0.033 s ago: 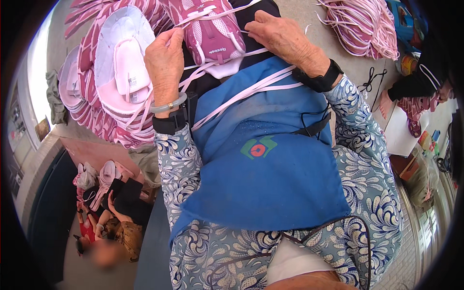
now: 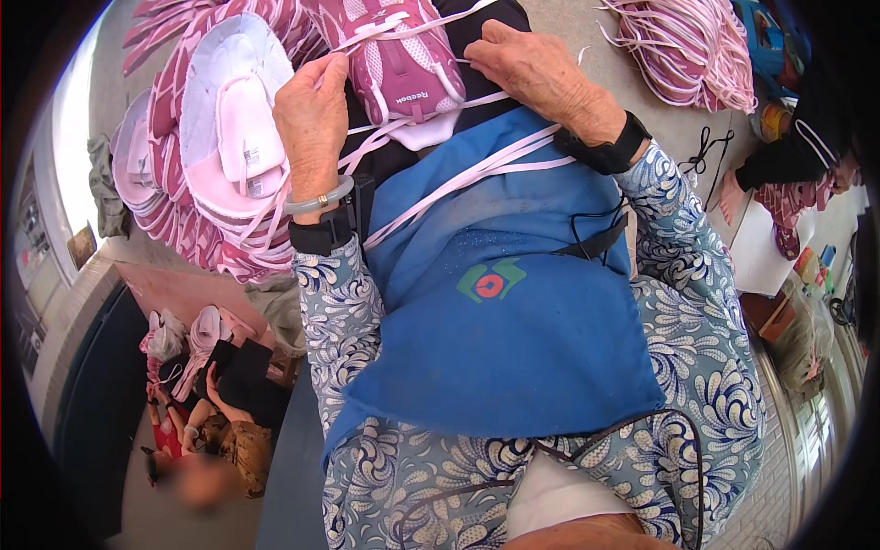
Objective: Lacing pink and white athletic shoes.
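- Step in hand, by judgement: lacing of a pink shoe upper [image 2: 403, 64], resting on the lap above a blue apron [image 2: 513, 339], at top centre of the view.
- Left hand [image 2: 312, 119]: fingers closed in a pinch on a pale pink lace [image 2: 367, 38] at the upper's left edge; jade-coloured bangle [image 2: 321, 199] at the wrist.
- Right hand [image 2: 536, 69]: fingertips pressed together at the upper's right edge, on or beside a lace end; actual hold on it not discernible.
- Loose lace strands [image 2: 467, 174] trailing from the upper across the apron toward the left wrist.
- Next move, by judgement: calls for a steady upper and a taut lace end fed cleanly through an eyelet.
- Labels: 1 red-and-green emblem [image 2: 490, 282], roughly square, mid-apron; white lettering on the upper's tongue.
- Surroundings: stack of pink-and-white uppers [image 2: 202, 156] at left; bundle of pink laces [image 2: 683, 50] at top right; another person seated on the floor [image 2: 220, 412] at lower left.
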{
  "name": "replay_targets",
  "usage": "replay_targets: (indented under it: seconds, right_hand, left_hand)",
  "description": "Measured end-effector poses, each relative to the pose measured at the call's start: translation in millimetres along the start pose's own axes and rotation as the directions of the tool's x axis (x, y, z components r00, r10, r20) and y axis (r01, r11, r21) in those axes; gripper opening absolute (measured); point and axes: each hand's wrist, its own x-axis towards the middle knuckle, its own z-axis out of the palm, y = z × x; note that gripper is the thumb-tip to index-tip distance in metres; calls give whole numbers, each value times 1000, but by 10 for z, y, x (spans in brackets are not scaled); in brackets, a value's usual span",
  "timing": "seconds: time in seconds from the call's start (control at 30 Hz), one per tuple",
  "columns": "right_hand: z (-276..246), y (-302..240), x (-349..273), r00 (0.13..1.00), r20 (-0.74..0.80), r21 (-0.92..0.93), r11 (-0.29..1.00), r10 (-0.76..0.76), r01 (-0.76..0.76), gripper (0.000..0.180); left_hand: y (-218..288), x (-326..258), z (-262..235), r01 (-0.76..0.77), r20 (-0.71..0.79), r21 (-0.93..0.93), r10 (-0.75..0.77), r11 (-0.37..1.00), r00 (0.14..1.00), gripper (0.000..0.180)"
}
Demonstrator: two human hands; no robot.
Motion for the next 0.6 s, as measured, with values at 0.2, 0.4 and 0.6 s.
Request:
replay_targets:
  seconds: [0.2, 0.4, 0.6]
  right_hand:
    - [102, 84, 44, 991, -128, 166, 986, 37, -15, 18]
    - [268, 145, 107, 992, -123, 130, 991, -8, 24, 18]
    - [62, 4, 308, 965, -253, 356, 934, 65, 31, 13]
  left_hand:
    - [26, 80, -22, -2, 23, 53, 1, 999, 1000, 26]
    - [122, 151, -46, -181, 102, 279, 159, 943, 982, 26]
    - [25, 165, -5, 68, 129, -229, -39, 971, 991, 22]
